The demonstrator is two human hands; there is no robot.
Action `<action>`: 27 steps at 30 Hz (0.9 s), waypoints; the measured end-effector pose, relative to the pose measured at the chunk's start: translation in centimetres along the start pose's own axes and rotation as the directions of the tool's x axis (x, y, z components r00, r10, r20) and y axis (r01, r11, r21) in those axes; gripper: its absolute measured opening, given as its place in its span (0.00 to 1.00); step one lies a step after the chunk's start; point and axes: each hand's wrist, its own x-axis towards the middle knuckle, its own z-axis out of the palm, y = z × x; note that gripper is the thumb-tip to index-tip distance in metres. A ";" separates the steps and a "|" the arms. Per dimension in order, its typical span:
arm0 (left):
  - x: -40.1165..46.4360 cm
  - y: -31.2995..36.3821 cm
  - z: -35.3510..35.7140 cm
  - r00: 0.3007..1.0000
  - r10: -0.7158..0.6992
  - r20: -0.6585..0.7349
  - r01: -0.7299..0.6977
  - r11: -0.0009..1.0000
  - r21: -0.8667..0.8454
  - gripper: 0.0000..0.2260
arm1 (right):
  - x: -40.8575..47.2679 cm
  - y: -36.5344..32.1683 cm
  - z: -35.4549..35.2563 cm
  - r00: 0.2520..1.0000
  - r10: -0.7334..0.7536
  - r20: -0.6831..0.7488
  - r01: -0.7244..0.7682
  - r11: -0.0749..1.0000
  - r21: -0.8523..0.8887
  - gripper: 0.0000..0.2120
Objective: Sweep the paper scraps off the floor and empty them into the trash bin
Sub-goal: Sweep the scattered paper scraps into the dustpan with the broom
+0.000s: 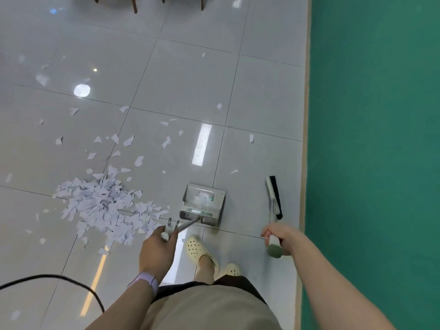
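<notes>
Paper scraps (100,206): heaped at 9 o'clock of the dustpan (202,206), strays toward 12. Your left hand (156,251) grips the dustpan handle; right hand (279,236) grips the broom (274,197). Set the pan's lip flat by the heap, then sweep in short strokes.

Single head-worn view — steeply down and forward over tiled floor (190,91) — hands close below.

green wall (371,139), black cable (54,278), chair legs (134,4)
</notes>
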 end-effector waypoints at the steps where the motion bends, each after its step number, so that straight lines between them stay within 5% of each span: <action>1: 0.2 -0.2 -0.4 1.000 0.000 -0.001 0.000 1.000 0.004 0.11 | 0.3 -0.5 2.2 1.000 0.003 0.023 -0.001 0.997 -0.076 0.06; 5: 0.9 -1.3 -1.5 1.000 -0.012 -0.006 0.012 1.000 0.002 0.18 | -0.1 -2.2 10.1 0.994 0.018 0.111 0.027 0.922 -0.387 0.05; 11: 1.2 -2.9 -2.3 0.997 -0.077 -0.007 0.077 0.997 0.009 0.20 | -1.6 -7.8 14.5 0.957 0.104 0.271 0.051 0.860 -0.508 0.05; 20: 3.4 -1.2 -2.8 0.981 -0.179 -0.074 0.171 0.979 -0.113 0.22 | -2.2 -12.2 13.0 0.868 0.109 0.485 0.002 0.975 -0.222 0.11; 27: 5.6 2.3 -0.9 0.980 -0.177 -0.095 0.167 0.980 -0.109 0.20 | -4.5 -15.4 4.5 0.946 -0.059 0.318 0.051 0.998 0.034 0.10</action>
